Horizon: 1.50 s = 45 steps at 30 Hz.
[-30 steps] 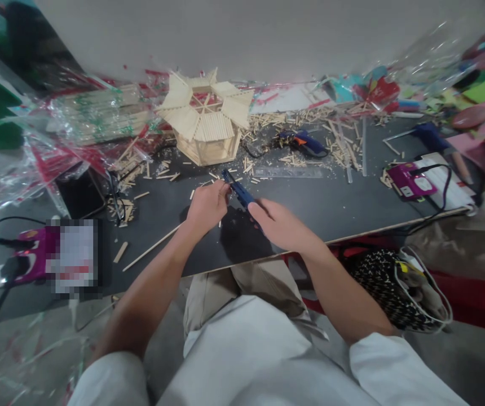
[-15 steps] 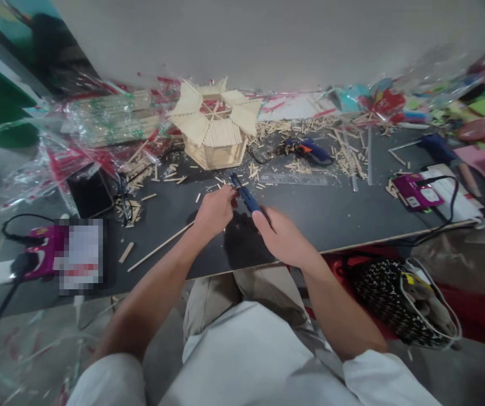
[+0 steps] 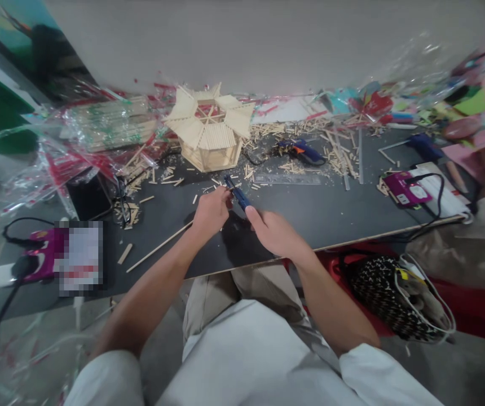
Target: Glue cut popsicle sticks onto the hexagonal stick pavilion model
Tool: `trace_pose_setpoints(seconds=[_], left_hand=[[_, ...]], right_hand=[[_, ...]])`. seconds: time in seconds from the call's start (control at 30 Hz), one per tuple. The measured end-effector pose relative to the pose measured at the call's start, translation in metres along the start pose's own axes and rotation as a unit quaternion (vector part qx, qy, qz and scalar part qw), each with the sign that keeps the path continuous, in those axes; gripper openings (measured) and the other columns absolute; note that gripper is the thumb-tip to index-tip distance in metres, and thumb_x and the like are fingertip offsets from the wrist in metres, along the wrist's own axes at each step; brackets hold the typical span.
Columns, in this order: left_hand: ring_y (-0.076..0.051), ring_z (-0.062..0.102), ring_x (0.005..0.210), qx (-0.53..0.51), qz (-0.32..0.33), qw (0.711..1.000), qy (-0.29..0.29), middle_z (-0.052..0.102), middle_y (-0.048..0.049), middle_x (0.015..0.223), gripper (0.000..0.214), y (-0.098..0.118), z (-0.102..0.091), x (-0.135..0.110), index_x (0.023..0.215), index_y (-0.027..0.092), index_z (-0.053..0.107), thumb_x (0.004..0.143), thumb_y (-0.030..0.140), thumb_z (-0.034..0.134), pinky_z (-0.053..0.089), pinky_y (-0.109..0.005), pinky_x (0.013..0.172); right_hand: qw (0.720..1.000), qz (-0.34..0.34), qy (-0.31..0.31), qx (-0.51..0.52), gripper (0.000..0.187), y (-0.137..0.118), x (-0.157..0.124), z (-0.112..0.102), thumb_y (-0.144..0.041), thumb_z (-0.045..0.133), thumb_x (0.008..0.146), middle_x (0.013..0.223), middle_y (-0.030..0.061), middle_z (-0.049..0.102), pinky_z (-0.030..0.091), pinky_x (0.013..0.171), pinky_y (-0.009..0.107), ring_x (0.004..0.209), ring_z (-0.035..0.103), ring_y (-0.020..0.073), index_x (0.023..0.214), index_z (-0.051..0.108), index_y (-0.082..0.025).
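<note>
My right hand (image 3: 274,228) is closed around a slim dark-blue hand tool (image 3: 239,195), its thumb along the top. The tool points away and to the left; its exact kind is hard to make out. My left hand (image 3: 212,211) is closed near the tool's far end, fingertips pinched. A thin wooden stick (image 3: 158,248) runs from the lower left under the left wrist, in line with those fingertips; its far end is hidden. Behind the hands stands a hexagonal wooden-stick model (image 3: 212,163) with flared roof panels and an open top.
Short stick offcuts (image 3: 342,158) litter the dark table (image 3: 301,208). A blue glue gun (image 3: 308,153) and a clear ruler (image 3: 291,179) lie behind the right hand. Purple power strips (image 3: 407,189) sit at both sides. A black phone-like slab (image 3: 88,194) lies left. Another person's arm shows at right.
The view has shifted slightly, moving most of the scene a little left. Both hands keep their hold close together, and the tool stays at nearly the same angle.
</note>
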State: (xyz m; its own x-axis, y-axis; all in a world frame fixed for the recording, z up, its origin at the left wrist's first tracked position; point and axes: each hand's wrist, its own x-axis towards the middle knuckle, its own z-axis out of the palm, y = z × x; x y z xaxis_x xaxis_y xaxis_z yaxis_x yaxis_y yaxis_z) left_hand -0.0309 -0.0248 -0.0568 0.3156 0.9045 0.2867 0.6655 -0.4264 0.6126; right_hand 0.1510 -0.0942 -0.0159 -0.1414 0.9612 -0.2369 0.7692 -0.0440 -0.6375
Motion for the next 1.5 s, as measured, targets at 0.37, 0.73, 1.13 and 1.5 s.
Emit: trace_pose_setpoints(seconds=[0.37, 0.73, 1.13, 1.5], left_hand=[[-0.021, 0.070, 0.072, 0.009, 0.014, 1.000, 0.018, 0.071, -0.0050, 0.073, 0.027, 0.004, -0.002, 0.001, 0.080, 0.021, 0.058, 0.102, 0.016, 0.044, 0.048, -0.030, 0.072], [-0.017, 0.067, 0.066, -0.059, 0.016, 0.996, 0.057, 0.072, -0.0033, 0.071, 0.031, 0.005, -0.008, -0.002, 0.086, 0.020, 0.063, 0.107, 0.027, 0.041, 0.048, -0.029, 0.073], [-0.011, 0.066, 0.067, -0.586, -0.139, 0.795, -0.079, 0.079, -0.0124, 0.114, 0.040, 0.011, -0.022, 0.008, 0.093, 0.016, 0.071, 0.089, 0.056, 0.076, 0.046, -0.020, 0.049], [-0.012, 0.063, 0.069, -0.608, -0.174, 0.771, -0.078, 0.078, -0.0093, 0.094, 0.042, 0.011, -0.015, 0.007, 0.086, 0.016, 0.082, 0.075, 0.055, 0.089, 0.050, -0.021, 0.056]], right_hand=[[0.991, 0.021, 0.024, -0.127, 0.071, -0.001, -0.001, 0.008, -0.050, 0.010, 0.114, 0.095, 0.0125, 0.079, 0.044, 0.079, 0.032, 0.094, 0.075, 0.0272, 0.099, 0.072, -0.019], [0.964, 0.059, 0.049, -0.253, 0.057, 0.006, 0.005, -0.003, -0.043, 0.023, 0.114, 0.098, 0.0170, 0.078, 0.042, 0.073, 0.033, 0.093, 0.075, 0.0316, 0.105, 0.072, -0.015], [0.929, -0.093, 0.189, -0.304, 0.051, 0.048, 0.004, -0.013, -0.042, 0.057, 0.102, 0.139, 0.0280, 0.063, 0.046, 0.108, 0.057, 0.130, 0.057, 0.0433, 0.136, 0.060, -0.004], [0.899, -0.393, 0.194, 0.008, 0.023, -0.014, 0.057, -0.024, -0.022, 0.065, 0.098, 0.114, 0.0104, 0.073, 0.057, 0.092, 0.039, 0.106, 0.069, 0.0245, 0.121, 0.069, -0.020]])
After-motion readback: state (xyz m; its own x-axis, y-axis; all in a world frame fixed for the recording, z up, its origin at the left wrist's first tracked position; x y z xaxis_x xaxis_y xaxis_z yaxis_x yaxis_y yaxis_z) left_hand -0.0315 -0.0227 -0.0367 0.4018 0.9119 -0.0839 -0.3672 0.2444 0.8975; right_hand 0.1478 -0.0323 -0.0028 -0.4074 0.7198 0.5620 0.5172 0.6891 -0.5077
